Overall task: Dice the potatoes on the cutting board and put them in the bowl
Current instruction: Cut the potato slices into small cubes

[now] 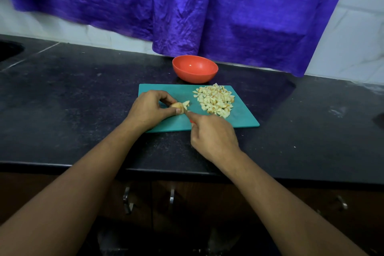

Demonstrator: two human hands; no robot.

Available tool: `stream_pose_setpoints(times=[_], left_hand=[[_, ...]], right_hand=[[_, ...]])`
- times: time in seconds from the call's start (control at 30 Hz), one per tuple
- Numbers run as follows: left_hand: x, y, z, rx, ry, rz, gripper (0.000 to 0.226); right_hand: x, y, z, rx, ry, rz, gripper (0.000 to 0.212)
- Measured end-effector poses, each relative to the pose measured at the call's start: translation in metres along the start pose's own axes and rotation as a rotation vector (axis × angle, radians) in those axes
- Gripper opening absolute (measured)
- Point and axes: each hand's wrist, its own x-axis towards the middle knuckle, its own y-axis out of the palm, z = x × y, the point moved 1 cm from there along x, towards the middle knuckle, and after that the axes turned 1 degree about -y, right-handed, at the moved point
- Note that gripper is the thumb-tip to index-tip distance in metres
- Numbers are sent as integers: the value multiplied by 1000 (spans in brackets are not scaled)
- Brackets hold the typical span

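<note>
On the teal cutting board (245, 118) my left hand (150, 109) pinches a small piece of potato (176, 106) between thumb and fingers. A few cut bits (186, 103) lie just to its right. My right hand (214, 136) grips a knife (189, 115) by its red handle, the blade reaching up beside the potato piece; most of the knife is hidden by the hand. A heap of diced potato (215, 100) covers the board's right half. Behind the board stands the red bowl (195, 68), with nothing visible inside.
The board lies on a black stone counter (72, 100) whose front edge runs under my forearms. A purple cloth (207, 10) hangs down behind the bowl. A dark sink opening (8, 51) is at the far left. Cabinet handles (126, 199) show below.
</note>
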Motion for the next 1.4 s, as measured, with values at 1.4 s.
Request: stream_pose_setpoints(times=[1.4], left_hand=[[4,2,6,24,24,-44,19]], right_hand=[[8,12,18,112,44,-121,49]])
